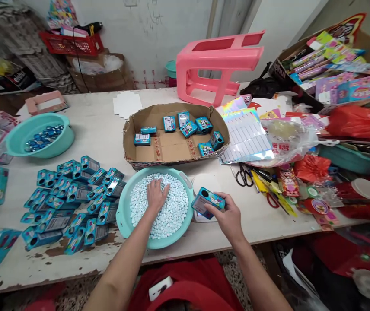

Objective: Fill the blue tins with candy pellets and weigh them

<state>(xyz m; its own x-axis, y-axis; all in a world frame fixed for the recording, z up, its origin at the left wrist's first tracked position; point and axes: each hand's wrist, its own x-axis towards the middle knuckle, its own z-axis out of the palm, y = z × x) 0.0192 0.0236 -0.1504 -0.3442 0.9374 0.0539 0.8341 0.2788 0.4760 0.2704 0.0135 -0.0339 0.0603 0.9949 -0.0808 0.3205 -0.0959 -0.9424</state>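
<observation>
bare hands at work: a left hand (pixel 157 198) rests palm down in small white pellets (pixel 177 203), its fingertips partly hidden among them, so that from where i stand i cannot tell whether they are open or closed. the pellets fill a round mint-green plastic basin (pixel 122 211) near the front edge of a worn, white-painted table (pixel 253 216). the right hand (pixel 232 219) grips a small teal-blue cardboard box (pixel 203 204) between thumb and fingers, holding it tilted just beside the basin's right rim, a round dark hole showing in the box. its pale printed panel and colourful logo are too small to read from here.

left of the basin stands a crowd of matching teal-blue boxes (pixel 78 193), many showing the same round hole and fine print. behind it, an open brown cardboard tray (pixel 172 151), its floor crossed by tape with red lettering i cannot make out, holds several more. to the right lie silver holographic sheets (pixel 246 140) with rows of tiny print, near black-handled scissors (pixel 244 177). at far left, white lettering on a black carton (pixel 19 78) appears to end in "ehui"; on the pale wall (pixel 178 47), handwritten marks are too faint to read.
</observation>
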